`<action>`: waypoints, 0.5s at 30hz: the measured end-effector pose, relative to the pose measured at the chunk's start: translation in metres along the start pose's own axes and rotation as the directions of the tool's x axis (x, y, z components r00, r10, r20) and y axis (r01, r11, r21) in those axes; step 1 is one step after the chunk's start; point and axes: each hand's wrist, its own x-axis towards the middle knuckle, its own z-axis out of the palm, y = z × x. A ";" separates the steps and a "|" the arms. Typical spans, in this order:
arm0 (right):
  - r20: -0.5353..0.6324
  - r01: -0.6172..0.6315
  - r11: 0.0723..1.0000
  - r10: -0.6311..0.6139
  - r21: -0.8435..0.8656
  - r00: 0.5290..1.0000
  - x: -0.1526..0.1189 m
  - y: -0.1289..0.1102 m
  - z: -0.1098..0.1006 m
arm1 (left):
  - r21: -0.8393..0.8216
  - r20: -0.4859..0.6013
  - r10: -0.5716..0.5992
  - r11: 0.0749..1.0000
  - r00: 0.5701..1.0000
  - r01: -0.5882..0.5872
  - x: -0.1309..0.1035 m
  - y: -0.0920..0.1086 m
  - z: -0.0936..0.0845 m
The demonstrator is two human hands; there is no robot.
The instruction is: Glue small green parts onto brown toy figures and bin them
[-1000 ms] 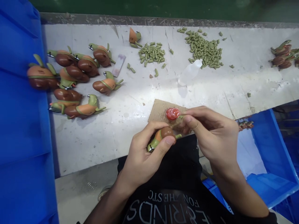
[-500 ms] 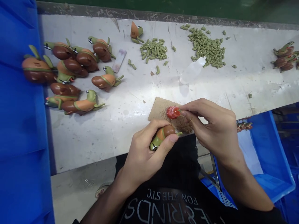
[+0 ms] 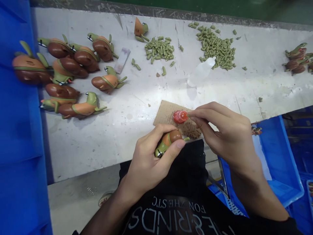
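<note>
My left hand [image 3: 151,160] is closed around a turtle figure [image 3: 168,142] with a brown shell, orange belly and green head. One green limb sticks out past my thumb. My right hand [image 3: 222,130] pinches a small green peg, mostly hidden by the fingertips, against a small red cap-like container [image 3: 180,116] with a shiny top. Under the red container lies a piece of brown cardboard [image 3: 162,112], with brown crumbs [image 3: 192,130] near its right end.
Several turtle figures [image 3: 83,106] lie at the left beside a blue crate [image 3: 22,147]. Two piles of green pegs [image 3: 216,47] and a translucent squeeze bottle [image 3: 200,72] are farther back. More figures [image 3: 297,58] lie far right; a blue bin [image 3: 281,156] stands below the table edge.
The view has shifted slightly. My right fingertips remain at the red container, and my left hand keeps the turtle figure in nearly the same pose.
</note>
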 end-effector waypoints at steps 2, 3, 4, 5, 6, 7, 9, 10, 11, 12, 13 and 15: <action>0.000 0.015 1.000 -0.015 -0.014 1.000 -0.001 0.000 0.000 | -0.005 -0.001 -0.002 1.000 1.000 0.002 0.000 0.000 0.000; -0.005 0.018 1.000 -0.018 -0.020 1.000 -0.002 0.001 0.000 | -0.009 -0.002 -0.003 1.000 1.000 0.003 0.000 0.000 0.000; -0.011 0.017 1.000 -0.017 -0.026 1.000 -0.002 0.001 0.000 | -0.014 -0.003 -0.005 1.000 1.000 0.005 0.000 -0.001 0.001; -0.016 0.015 0.999 -0.016 -0.029 1.000 -0.003 0.001 0.000 | -0.020 -0.005 -0.007 1.000 1.000 0.007 0.000 -0.001 0.000; -0.019 0.014 1.000 -0.014 -0.028 1.000 -0.003 0.002 0.000 | -0.027 -0.006 -0.010 1.000 1.000 0.009 0.001 -0.001 0.000; -0.021 0.011 1.000 -0.012 -0.019 1.000 -0.004 0.001 0.001 | -0.036 -0.008 -0.013 0.999 1.000 0.013 0.001 -0.001 0.000; -0.037 -0.032 0.999 0.033 0.036 0.999 -0.004 -0.001 0.001 | -0.056 -0.013 -0.023 0.998 1.000 0.022 0.001 0.000 0.000; -0.060 -0.092 0.991 0.098 0.096 0.993 -0.005 -0.003 0.002 | -0.066 -0.014 -0.029 0.997 0.999 0.028 0.001 0.000 -0.001; -0.080 -0.174 0.967 0.191 0.186 0.978 -0.005 -0.006 0.002 | -0.075 -0.014 -0.035 0.997 0.999 0.034 0.001 0.000 -0.001; -0.081 -0.265 0.917 0.301 0.300 0.950 -0.005 -0.009 0.003 | -0.083 -0.011 -0.040 0.996 0.999 0.039 0.001 0.000 -0.002; -0.058 -0.346 0.839 0.405 0.419 0.912 -0.006 -0.012 0.004 | -0.091 -0.006 -0.045 0.995 0.999 0.044 0.001 0.001 -0.002; 0.050 -0.446 0.655 0.530 0.610 0.846 -0.007 -0.017 0.006 | -0.110 0.005 -0.055 0.992 0.998 0.055 0.001 0.001 -0.003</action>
